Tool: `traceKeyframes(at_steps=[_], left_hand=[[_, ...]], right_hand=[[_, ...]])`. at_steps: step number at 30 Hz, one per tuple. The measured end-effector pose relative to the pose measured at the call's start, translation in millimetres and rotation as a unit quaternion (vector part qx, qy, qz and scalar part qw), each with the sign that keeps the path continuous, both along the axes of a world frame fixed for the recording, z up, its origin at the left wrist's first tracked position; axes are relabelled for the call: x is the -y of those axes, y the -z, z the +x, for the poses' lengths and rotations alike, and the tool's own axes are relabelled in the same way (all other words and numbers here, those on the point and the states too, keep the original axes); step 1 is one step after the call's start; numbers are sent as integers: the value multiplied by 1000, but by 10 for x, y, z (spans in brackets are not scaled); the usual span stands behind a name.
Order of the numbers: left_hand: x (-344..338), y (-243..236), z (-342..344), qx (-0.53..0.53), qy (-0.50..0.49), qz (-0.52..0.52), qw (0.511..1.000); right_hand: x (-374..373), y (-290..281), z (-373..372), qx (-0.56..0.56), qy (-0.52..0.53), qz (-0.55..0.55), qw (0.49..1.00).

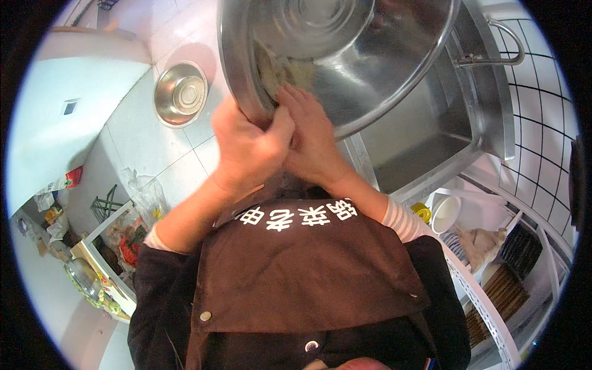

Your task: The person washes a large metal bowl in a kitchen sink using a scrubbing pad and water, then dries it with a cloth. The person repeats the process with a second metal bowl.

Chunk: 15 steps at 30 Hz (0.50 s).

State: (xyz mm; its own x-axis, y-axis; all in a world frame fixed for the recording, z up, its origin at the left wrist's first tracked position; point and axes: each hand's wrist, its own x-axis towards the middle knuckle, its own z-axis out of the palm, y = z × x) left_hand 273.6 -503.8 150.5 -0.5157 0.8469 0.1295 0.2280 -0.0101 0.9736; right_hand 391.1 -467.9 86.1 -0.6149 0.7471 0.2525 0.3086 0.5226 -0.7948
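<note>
A large round stainless-steel pot (pixel 370 68) is tilted up in front of me, its inside showing. My left hand (pixel 250 132) is closed around the near left part of its rim. Close beside it, my right hand (pixel 311 126) reaches over the rim, fingers together and pressed toward the inner wall. Whatever lies under those fingertips is hidden. A blurred yellowish patch (pixel 290 71) shows on the wall just beyond them; I cannot tell residue from reflection.
Under the pot, to the right, is a steel sink (pixel 425 148). A curved metal handle (pixel 518 46) rises beyond it. A steel basin (pixel 180 94) rests on the tiled floor at left. Shelves (pixel 484 296) with containers stand at lower right, and a crate (pixel 108 231) of bags at lower left.
</note>
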Motion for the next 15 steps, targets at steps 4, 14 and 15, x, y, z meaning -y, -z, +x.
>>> traceKeyframes(at_steps=[4, 14, 15], left_hand=[[42, -13, -131, -43, -22, 5, 999], [-338, -597, -787, -128, 82, -31, 988], [-354, -600, -802, -142, 92, -42, 985]], right_hand=[[-39, 52, 17, -25, -60, -17, 998], [-1284, 458, 1153, 479, 56, 327, 812], [-1414, 379, 1203, 479, 93, 363, 794]])
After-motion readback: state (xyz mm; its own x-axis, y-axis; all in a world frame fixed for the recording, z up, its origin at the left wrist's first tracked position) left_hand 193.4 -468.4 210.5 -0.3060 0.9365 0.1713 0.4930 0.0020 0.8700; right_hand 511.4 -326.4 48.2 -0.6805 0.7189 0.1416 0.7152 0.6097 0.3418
